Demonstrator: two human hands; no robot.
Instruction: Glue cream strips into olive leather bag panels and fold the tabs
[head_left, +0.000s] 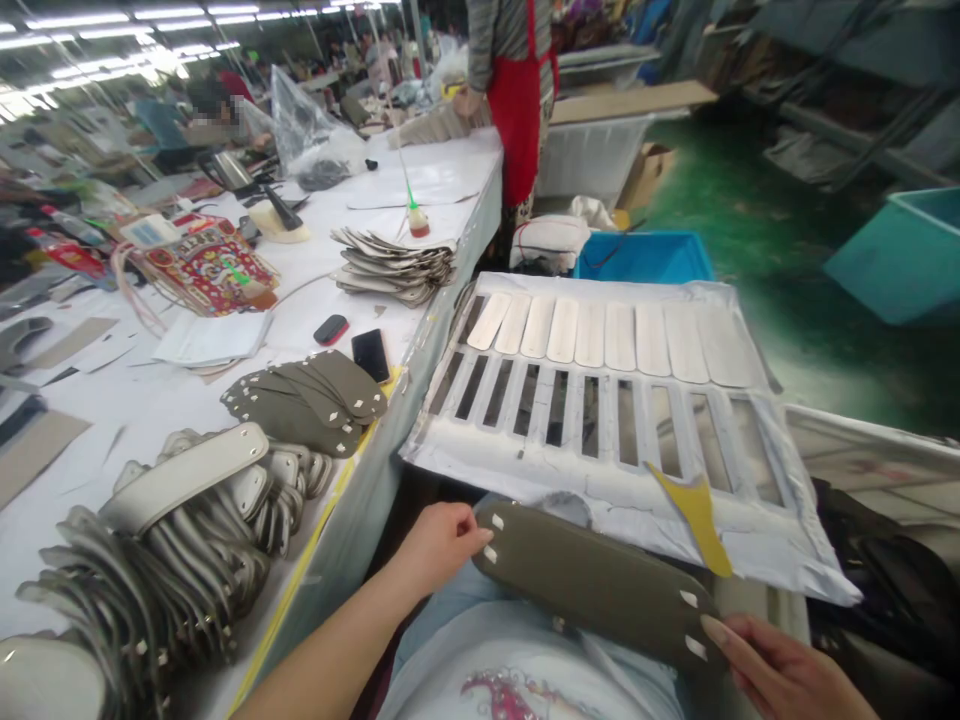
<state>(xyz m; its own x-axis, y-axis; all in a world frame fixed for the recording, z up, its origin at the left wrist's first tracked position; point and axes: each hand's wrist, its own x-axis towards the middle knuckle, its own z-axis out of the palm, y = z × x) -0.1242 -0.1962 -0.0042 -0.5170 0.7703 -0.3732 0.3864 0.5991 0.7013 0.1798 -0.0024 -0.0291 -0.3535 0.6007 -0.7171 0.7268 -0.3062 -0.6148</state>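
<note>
A long dark olive strip point(592, 580) with rounded ends and small white tabs near its corners lies across my lap. My left hand point(448, 545) is closed on its left end, thumb and fingers pinched at the edge. At the opposite end, my right hand point(772, 660) pinches the strip between thumb and fingers. Just beyond it, a white slotted rack point(600, 470) carries a row of pale strips point(590, 332), and a yellow piece point(694, 515) rests on its near edge.
On the white table point(322, 270) at left are piled grey strips point(180, 540), fanned olive strips point(307, 400), a phone point(371, 356) and another stack point(394, 265). Behind the rack are a blue bin point(645, 257) and a person in a red apron point(517, 120).
</note>
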